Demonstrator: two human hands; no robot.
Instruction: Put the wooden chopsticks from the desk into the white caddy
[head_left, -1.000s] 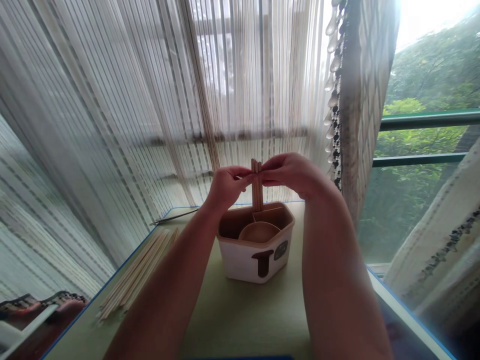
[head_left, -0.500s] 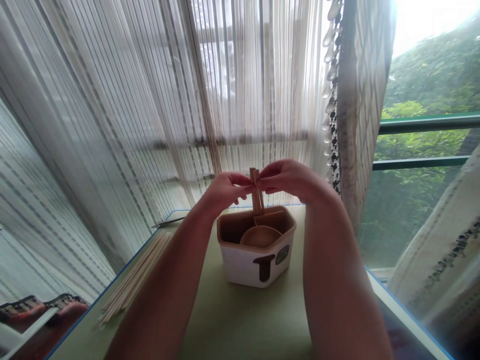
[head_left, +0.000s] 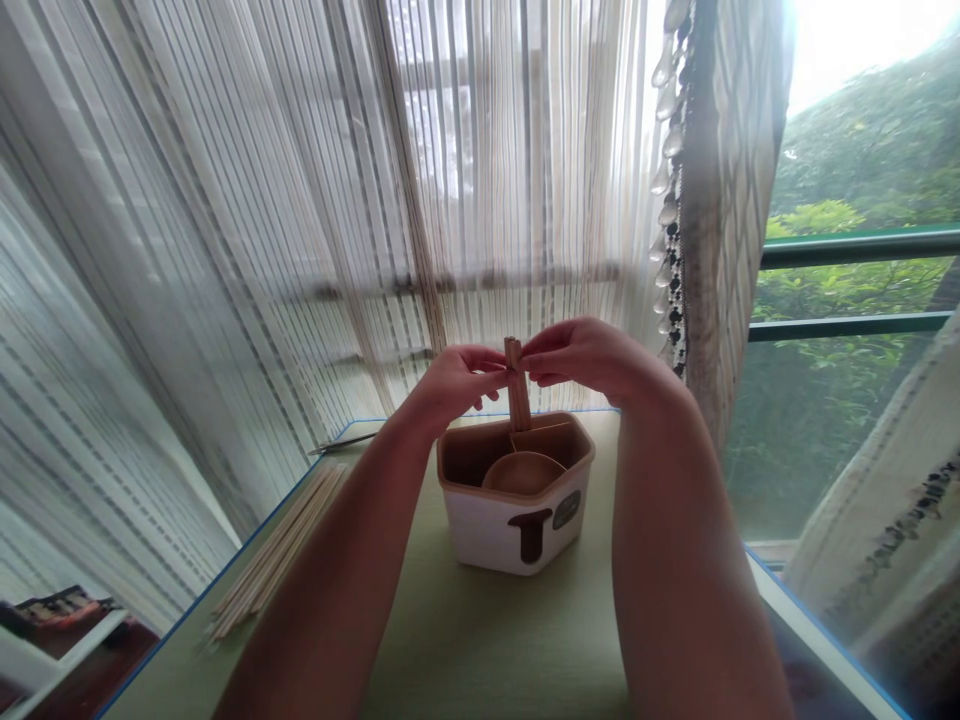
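Note:
A small bundle of wooden sticks (head_left: 516,390) stands upright in the back of a white holder with a tan rim (head_left: 517,520). My left hand (head_left: 450,385) pinches the top of the sticks from the left, and my right hand (head_left: 585,358) pinches it from the right, fingertips meeting at the bundle. The holder has compartments, one with a round tan cup (head_left: 523,472) inside. It stands on a pale green table (head_left: 465,640).
A loose row of long wooden sticks (head_left: 277,550) lies along the table's left edge. A thin dark tool (head_left: 341,442) rests at the far left corner. Striped sheer curtains hang close behind; a window with a green railing is at right.
The sticks and both hands have lowered slightly toward the holder over the second; the view shifted a little. Both hands keep their pinch on the bundle.

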